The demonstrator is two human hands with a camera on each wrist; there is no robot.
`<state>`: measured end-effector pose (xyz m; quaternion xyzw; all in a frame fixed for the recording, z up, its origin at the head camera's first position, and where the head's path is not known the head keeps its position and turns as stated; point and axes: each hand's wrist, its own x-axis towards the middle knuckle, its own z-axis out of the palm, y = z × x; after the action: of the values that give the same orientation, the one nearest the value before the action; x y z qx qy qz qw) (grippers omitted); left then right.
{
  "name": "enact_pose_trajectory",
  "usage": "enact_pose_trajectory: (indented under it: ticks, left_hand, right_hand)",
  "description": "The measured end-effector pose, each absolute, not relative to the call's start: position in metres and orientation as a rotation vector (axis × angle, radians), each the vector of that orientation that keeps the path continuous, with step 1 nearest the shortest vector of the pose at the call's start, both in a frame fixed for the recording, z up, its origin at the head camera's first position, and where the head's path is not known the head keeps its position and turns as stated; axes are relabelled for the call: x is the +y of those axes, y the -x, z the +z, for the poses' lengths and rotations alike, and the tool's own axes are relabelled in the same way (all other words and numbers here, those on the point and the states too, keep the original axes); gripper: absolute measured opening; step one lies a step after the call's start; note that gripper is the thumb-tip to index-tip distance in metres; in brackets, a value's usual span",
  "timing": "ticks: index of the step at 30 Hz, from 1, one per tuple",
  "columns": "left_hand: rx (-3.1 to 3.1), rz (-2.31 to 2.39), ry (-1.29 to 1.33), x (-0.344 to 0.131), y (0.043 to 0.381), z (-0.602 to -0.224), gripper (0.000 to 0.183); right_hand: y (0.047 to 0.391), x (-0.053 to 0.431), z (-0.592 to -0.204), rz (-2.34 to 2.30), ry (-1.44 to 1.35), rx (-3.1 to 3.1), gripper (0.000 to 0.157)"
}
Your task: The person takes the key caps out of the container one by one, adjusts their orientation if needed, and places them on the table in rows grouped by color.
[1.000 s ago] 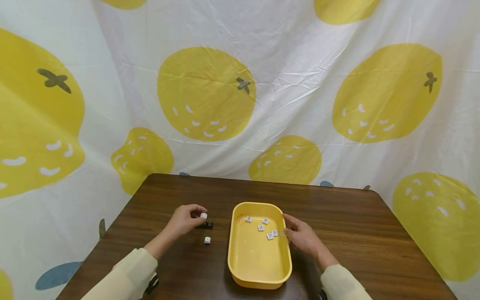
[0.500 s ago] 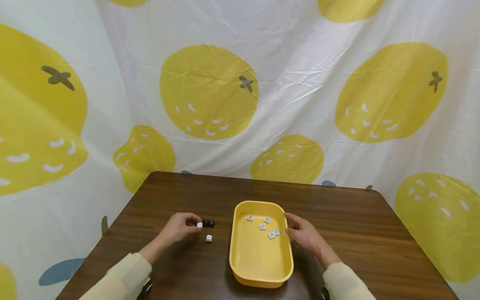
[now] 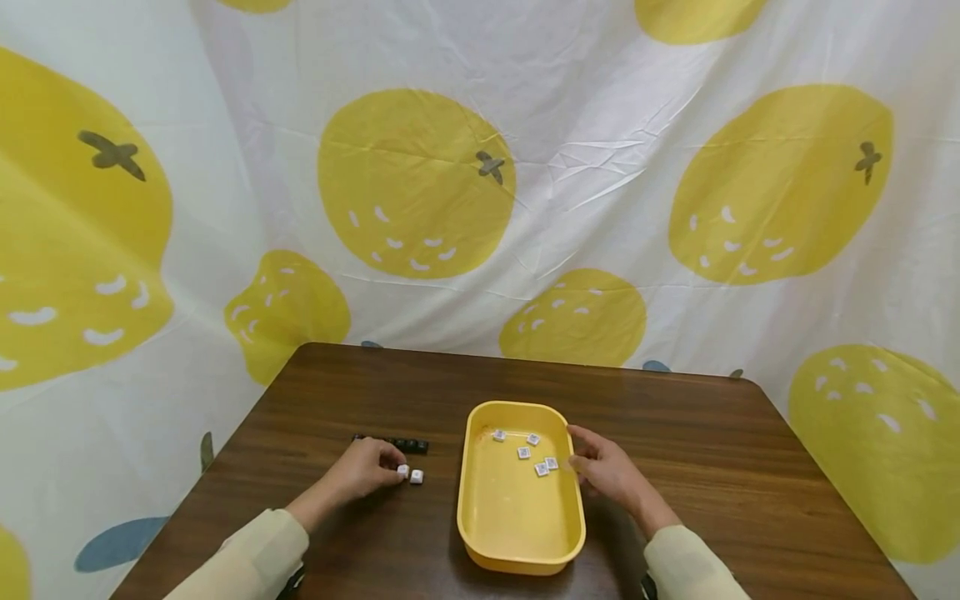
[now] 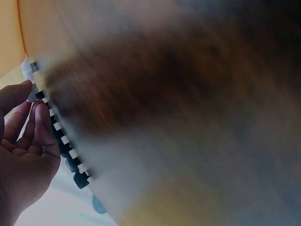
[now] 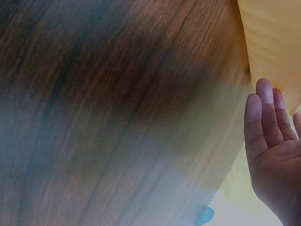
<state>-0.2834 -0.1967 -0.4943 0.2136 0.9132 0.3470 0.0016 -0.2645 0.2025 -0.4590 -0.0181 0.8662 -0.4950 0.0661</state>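
In the head view, my left hand [image 3: 366, 469] pinches a white keycap [image 3: 403, 471] by its fingertips, low at the table and close beside a second white keycap [image 3: 417, 477]. Just beyond these runs a row of black keycaps [image 3: 408, 446], its left part partly hidden by the hand. The left wrist view shows the pinched keycap [image 4: 32, 94] at the thumb tip, near the black row [image 4: 70, 162]. My right hand [image 3: 611, 475] rests at the right side of a yellow tray [image 3: 521, 565]. Its fingers look straight against the tray wall [image 5: 270, 52] in the right wrist view.
Several white keycaps [image 3: 523, 453] lie loose in the far half of the tray, grey undersides up. All of it stands on a dark wooden table [image 3: 690, 433]. A lemon-print cloth [image 3: 577, 208] hangs behind the table and along its sides.
My left hand has carried the white keycap from the black row toward me, to beside the other white keycap. More of the black row shows now. My right hand stays at the tray.
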Motion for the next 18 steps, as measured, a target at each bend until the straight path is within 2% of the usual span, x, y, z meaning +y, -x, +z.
enact_pose_trajectory:
  ticks: [18]
  left_hand:
    - [2.930,1.000,-0.736,-0.1928,0.2821,-0.4967,0.015]
  right_hand:
    - [0.2643,0.2006,-0.4590,-1.473,0.013,2.616,0.054]
